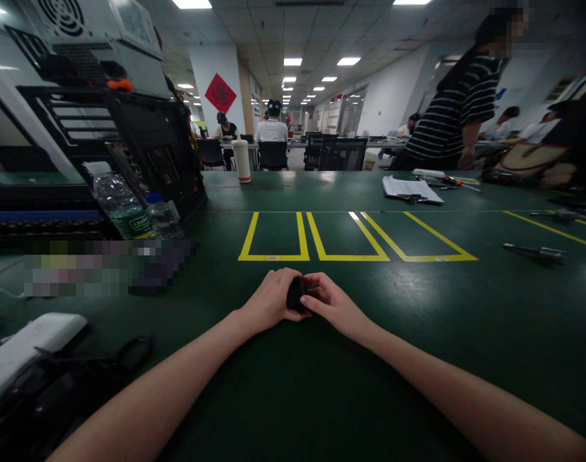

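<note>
Between my two hands is a small black object [296, 295], dark and blocky; its exact kind cannot be made out. My left hand [272, 298] curls around its left side, thumb low and fingers over the top. From the right, my right hand [331, 301] pinches it with thumb and fingertips. Both hands are closed on it, and they hide much of its outline. They are low over the green table [350, 372], just on the near side of the yellow tape outlines [273, 258].
A clipboard with papers [411, 189] and a dark metal tool [536, 252] lie to the right. A white cup [241, 160] stands at the back. On the left are water bottles [122, 202], computer cases [151, 147] and a white power strip [33, 346]. A person [456, 109] stands beyond the table.
</note>
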Available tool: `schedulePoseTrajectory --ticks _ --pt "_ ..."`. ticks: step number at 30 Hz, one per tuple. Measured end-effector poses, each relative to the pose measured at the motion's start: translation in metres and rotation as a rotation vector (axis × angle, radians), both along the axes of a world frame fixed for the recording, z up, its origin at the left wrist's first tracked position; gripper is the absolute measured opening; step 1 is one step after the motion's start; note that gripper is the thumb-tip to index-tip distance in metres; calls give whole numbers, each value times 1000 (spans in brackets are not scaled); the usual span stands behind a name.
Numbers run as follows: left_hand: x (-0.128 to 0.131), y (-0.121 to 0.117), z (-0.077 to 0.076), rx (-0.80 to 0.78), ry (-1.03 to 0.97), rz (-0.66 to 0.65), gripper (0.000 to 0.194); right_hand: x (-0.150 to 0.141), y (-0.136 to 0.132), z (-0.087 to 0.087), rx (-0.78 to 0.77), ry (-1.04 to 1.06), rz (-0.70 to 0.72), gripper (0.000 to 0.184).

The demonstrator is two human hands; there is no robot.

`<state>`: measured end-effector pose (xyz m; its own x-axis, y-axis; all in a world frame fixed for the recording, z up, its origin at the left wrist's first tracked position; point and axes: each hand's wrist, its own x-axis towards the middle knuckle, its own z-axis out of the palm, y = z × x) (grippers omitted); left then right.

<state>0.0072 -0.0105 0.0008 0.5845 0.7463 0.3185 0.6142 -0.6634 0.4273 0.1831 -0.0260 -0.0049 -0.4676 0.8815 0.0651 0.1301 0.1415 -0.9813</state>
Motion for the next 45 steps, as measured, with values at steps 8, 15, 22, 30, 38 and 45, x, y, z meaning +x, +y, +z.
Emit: schedulePoseTrajectory --ticks 8,15,22,30,38,45 --pt "0 0 -3 24 5 17 57 1 2 -5 74 54 34 21" --pt "0 1 -4 36 -18 -1 56 1 2 -3 17 28 15 26" --pt "-1 1 -4 42 0 -13 57 2 1 -2 66 25 54 24" --pt "0 0 1 6 8 -10 55 1 0 0 20 15 11 21" --pt "1 0 1 28 23 -1 58 2 2 -4 75 22 49 25" --pt "1 1 -2 38 -7 0 56 2 0 -1 36 58 38 18"
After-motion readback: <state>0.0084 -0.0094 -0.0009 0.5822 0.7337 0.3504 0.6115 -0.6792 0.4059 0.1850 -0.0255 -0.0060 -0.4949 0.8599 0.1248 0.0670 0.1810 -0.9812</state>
